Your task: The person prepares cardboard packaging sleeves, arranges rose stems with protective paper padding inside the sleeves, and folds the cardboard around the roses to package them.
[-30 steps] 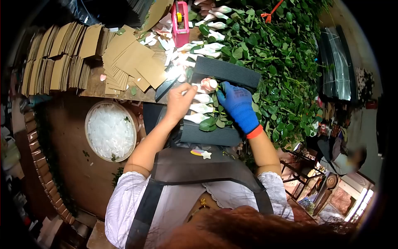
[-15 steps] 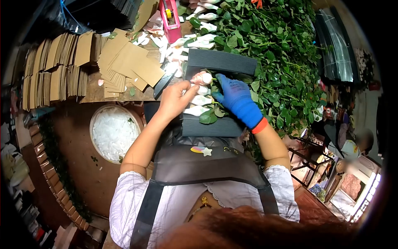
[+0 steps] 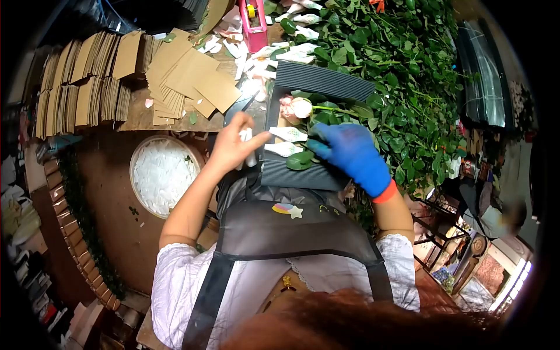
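My bare left hand [image 3: 233, 144] is spread, thumb apart from the fingers, at the left side of a dark ridged box [image 3: 324, 79]. A white strip [image 3: 250, 153] shows beside its palm. In the box lies a pale pink rose [image 3: 296, 108], its bloom uncovered and its stem pointing right. Below it sit two rose heads in white mesh sleeves, the upper sleeve [image 3: 289, 134] near my left thumb tip. My right hand [image 3: 344, 149], in a blue glove with an orange cuff, is over the stems right beside these sleeves; its fingers are smeared by motion.
Leafy rose stems [image 3: 402, 87] cover the table's right side, with more sleeved heads along their left edge. A pink tape dispenser [image 3: 255, 32] stands at the back. Brown cards [image 3: 201, 76] lie and stand at left. A round bin [image 3: 137, 175] of white pieces sits below.
My left hand has left the rose and moved down and left, fingers spreading. The rose now lies uncovered at the upper end of the box. My right hand has shifted lower, away from it.
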Motion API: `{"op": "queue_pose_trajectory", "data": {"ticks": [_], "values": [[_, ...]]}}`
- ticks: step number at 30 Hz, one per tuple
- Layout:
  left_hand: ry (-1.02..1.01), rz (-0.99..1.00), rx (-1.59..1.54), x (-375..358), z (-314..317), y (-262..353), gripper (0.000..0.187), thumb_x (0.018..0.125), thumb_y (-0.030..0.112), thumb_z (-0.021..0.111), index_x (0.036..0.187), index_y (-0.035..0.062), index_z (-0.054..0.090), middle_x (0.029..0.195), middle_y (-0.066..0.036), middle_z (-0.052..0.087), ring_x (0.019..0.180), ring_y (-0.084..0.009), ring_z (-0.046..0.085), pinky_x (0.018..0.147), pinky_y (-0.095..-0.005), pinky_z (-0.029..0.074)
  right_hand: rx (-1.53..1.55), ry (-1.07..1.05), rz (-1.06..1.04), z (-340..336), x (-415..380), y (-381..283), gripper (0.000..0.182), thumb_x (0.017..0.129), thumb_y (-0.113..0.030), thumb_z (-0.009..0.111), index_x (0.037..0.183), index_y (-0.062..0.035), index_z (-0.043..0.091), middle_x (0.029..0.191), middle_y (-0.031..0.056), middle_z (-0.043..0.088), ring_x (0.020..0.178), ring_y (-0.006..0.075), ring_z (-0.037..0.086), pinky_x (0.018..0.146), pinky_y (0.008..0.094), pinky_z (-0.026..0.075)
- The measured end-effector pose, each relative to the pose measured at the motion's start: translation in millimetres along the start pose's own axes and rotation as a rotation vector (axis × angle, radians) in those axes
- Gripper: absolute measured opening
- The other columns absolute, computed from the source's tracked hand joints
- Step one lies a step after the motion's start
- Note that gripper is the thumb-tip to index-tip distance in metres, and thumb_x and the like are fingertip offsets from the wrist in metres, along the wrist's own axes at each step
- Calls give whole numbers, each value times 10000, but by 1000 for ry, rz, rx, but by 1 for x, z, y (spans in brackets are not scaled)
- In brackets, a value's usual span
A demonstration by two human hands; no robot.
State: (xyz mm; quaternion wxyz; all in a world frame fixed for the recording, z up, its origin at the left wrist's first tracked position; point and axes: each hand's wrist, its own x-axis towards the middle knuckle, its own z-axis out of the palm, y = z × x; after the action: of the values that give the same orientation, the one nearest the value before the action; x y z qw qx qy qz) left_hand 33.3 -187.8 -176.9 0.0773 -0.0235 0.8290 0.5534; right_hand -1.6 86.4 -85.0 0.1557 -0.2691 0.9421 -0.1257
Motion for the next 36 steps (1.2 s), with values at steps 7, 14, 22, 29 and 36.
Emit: {"op": "queue_pose_trajectory", "data": {"ticks": [7, 14, 22, 29, 36], "values": [[-253, -32, -70, 11, 19, 19, 266, 986, 270, 678, 862, 35, 671, 604, 4, 542, 624, -53, 508, 570, -275, 415, -221, -146, 69, 41, 16, 4, 221, 932, -343, 630, 927, -127, 585, 743, 111, 680, 710, 345, 676, 635, 463, 523], [144, -63, -369, 3, -19, -24, 230, 1011, 175, 624, 838, 23, 623, 787, 26, 646, 736, -35, 540, 647, -226, 437, -202, -152, 63, 29, 4, 9, 280, 959, -397, 598, 1040, -130, 583, 788, 121, 696, 747, 339, 689, 647, 457, 527], [-441, -22, 198, 1, -14, 26, 329, 926, 382, 729, 981, 65, 662, 672, -93, 600, 667, -156, 599, 640, -329, 478, -95, -232, -83, 7, -2, -4, 301, 959, -439, 616, 1080, -164, 601, 825, 85, 707, 763, 298, 701, 650, 447, 524], [-249, 68, 7, 3, 15, 27, 320, 997, 346, 643, 910, 39, 661, 653, -94, 561, 624, -141, 544, 602, -326, 448, -202, -419, -10, 19, 20, -15, 267, 958, -372, 605, 995, -108, 619, 875, 131, 727, 837, 336, 717, 715, 466, 544], [208, -226, -125, -36, -51, -28, 286, 1000, 318, 651, 910, 46, 667, 672, 38, 546, 639, -29, 480, 544, -238, 381, -251, -458, -99, 23, 27, -5, 279, 964, -353, 594, 1009, -78, 613, 866, 155, 723, 838, 350, 715, 727, 484, 545]]}}
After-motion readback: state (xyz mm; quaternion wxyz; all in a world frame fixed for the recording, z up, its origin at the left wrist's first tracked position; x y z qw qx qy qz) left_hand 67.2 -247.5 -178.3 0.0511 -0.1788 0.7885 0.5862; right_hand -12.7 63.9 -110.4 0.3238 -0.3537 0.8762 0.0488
